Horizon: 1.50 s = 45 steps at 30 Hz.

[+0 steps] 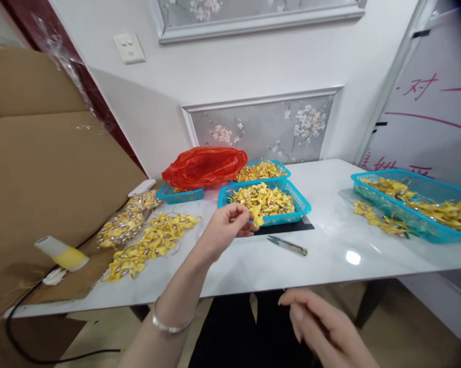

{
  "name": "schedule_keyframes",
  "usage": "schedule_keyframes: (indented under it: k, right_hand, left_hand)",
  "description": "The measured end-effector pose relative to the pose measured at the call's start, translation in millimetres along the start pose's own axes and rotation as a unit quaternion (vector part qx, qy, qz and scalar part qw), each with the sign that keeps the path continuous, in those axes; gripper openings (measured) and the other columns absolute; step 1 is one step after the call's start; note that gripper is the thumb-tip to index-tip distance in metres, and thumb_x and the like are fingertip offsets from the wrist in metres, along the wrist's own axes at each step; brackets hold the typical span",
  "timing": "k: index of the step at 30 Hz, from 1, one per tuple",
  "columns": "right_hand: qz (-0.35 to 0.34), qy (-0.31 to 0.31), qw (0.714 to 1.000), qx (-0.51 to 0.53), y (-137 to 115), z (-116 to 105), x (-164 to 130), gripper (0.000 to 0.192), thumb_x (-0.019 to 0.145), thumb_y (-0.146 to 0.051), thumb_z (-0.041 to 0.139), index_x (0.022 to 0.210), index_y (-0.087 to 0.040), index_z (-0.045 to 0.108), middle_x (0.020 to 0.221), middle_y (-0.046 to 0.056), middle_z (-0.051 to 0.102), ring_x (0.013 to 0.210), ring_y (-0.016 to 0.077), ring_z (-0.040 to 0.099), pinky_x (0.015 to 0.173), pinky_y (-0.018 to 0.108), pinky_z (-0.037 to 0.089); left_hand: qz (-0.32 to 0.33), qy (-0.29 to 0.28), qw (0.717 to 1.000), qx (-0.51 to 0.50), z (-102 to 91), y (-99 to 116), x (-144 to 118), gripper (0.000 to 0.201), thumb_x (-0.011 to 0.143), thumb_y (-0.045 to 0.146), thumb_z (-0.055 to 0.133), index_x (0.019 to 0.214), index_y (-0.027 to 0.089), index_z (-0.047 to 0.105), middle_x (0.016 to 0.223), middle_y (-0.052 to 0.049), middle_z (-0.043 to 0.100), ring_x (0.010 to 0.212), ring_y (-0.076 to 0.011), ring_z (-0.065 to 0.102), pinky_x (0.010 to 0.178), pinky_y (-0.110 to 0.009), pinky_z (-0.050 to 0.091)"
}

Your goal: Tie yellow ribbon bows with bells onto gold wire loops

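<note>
Pinching a yellow bow (256, 219) at the blue basket (303, 205) rim, left hand (224, 228) should lift straight (avoid snagging neighbours); right hand (326, 327) hangs loose, empty, below the table (330, 255) edge.

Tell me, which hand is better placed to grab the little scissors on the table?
Probably the right hand: it's empty and nearer the snips, while the left hand already pinches a yellow bow.
</note>
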State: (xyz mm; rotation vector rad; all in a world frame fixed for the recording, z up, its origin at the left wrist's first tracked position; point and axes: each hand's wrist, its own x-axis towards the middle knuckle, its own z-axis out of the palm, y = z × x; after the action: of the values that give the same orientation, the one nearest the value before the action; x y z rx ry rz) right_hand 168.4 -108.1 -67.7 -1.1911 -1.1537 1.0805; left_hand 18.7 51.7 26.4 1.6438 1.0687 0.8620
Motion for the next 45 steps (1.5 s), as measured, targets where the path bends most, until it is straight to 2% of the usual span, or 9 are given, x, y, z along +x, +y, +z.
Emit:
schedule_keyframes:
  k: [2, 6, 12, 17, 23, 28, 34, 40, 45]
  right_hand:
    - [0.013, 0.022, 1.0, 0.01, -13.6, -6.9, 0.8, 0.04, 0.09, -0.058, 0.055, 0.09, -0.021, 0.069, 0.063, -0.003, 0.047, 0.052, 0.0107, 0.034, 0.047, 0.023, 0.03]
    - [0.032, 0.026, 0.999, 0.019, -29.4, -7.0, -6.0, 0.031, 0.09, -0.049, 0.056, 0.093, -0.02, 0.067, 0.069, -0.002, 0.049, 0.055, 0.0104, 0.036, 0.048, 0.022, 0.031]
    - [-0.03, -0.084, 0.993, -0.081, -31.7, 8.2, -12.4, 0.01, 0.085, -0.029, 0.062, 0.088, -0.02, 0.066, 0.07, -0.003, 0.054, 0.055, 0.0107, 0.043, 0.05, 0.023, 0.035]
    - [-0.114, -0.1, 0.98, -0.132, -25.9, 13.9, -9.3, 0.022, 0.098, -0.029, 0.049, 0.083, -0.02, 0.062, 0.069, -0.001, 0.053, 0.058, 0.0123, 0.047, 0.051, 0.024, 0.037]
    - [-0.218, -0.055, 0.957, -0.182, -24.1, 13.9, -7.0, 0.015, 0.096, -0.014, 0.048, 0.093, -0.019, 0.061, 0.075, 0.001, 0.059, 0.059, 0.0119, 0.054, 0.052, 0.022, 0.045]
    - [-0.404, 0.032, 0.876, -0.262, -26.1, 17.1, -6.3, 0.023, 0.089, 0.002, 0.051, 0.101, -0.014, 0.063, 0.083, 0.008, 0.066, 0.068, 0.0145, 0.065, 0.06, 0.025, 0.055]
    - [-0.525, 0.085, 0.777, -0.338, -24.6, 16.4, -7.6, 0.022, 0.084, 0.002, 0.061, 0.099, -0.013, 0.067, 0.073, 0.008, 0.073, 0.062, 0.0184, 0.071, 0.055, 0.029, 0.059]
    - [-0.531, 0.061, 0.772, -0.344, -24.2, 9.9, -10.1, 0.018, 0.086, -0.003, 0.062, 0.098, -0.014, 0.07, 0.072, 0.007, 0.076, 0.059, 0.0174, 0.071, 0.055, 0.029, 0.06]
    - [-0.517, 0.066, 0.787, -0.33, -19.4, 5.9, -12.0, 0.021, 0.086, -0.003, 0.063, 0.101, -0.017, 0.07, 0.078, 0.005, 0.078, 0.06, 0.0179, 0.072, 0.057, 0.031, 0.06]
  left_hand:
    - [-0.01, -0.005, 0.999, -0.034, 13.0, -0.6, -35.9, 0.022, 0.093, 0.035, 0.059, 0.081, 0.017, 0.059, 0.076, 0.0, 0.065, 0.075, -0.0157, 0.069, 0.07, -0.029, 0.059]
    - [-0.036, 0.002, 0.997, -0.075, 32.9, -4.2, -95.8, 0.024, 0.091, 0.041, 0.061, 0.081, 0.019, 0.062, 0.076, 0.0, 0.066, 0.069, -0.0128, 0.065, 0.065, -0.023, 0.057]
    - [-0.017, 0.111, 0.994, -0.004, 41.5, -8.2, -138.1, 0.012, 0.085, 0.027, 0.065, 0.076, 0.02, 0.069, 0.066, 0.001, 0.066, 0.06, -0.0121, 0.06, 0.057, -0.018, 0.05]
    - [0.013, 0.137, 0.989, 0.054, 39.1, -12.2, -150.6, 0.009, 0.085, 0.023, 0.063, 0.078, 0.023, 0.069, 0.072, 0.001, 0.069, 0.064, -0.0147, 0.064, 0.059, -0.019, 0.053]
    - [-0.027, 0.112, 0.992, -0.05, 32.2, -17.2, -156.1, 0.004, 0.082, 0.026, 0.071, 0.085, 0.024, 0.071, 0.083, -0.001, 0.074, 0.079, -0.0174, 0.07, 0.072, -0.022, 0.057]
    - [-0.047, 0.071, 0.986, -0.141, 27.4, -19.7, -165.3, 0.033, 0.075, 0.042, 0.081, 0.103, 0.029, 0.07, 0.097, -0.001, 0.075, 0.089, -0.0172, 0.07, 0.081, -0.022, 0.055]
    - [-0.087, 0.083, 0.977, -0.175, 30.1, -21.7, -167.1, 0.027, 0.083, 0.054, 0.068, 0.096, 0.031, 0.074, 0.082, 0.001, 0.077, 0.078, -0.0129, 0.067, 0.073, -0.016, 0.051]
    - [-0.083, 0.07, 0.984, -0.142, 31.4, -17.1, -165.1, 0.011, 0.08, 0.038, 0.076, 0.083, 0.027, 0.076, 0.079, 0.0, 0.075, 0.076, -0.0155, 0.067, 0.073, -0.02, 0.053]
    - [-0.097, 0.079, 0.972, -0.197, 35.7, -9.6, -171.2, 0.016, 0.079, 0.042, 0.076, 0.083, 0.027, 0.077, 0.076, -0.001, 0.075, 0.076, -0.0172, 0.069, 0.074, -0.022, 0.053]
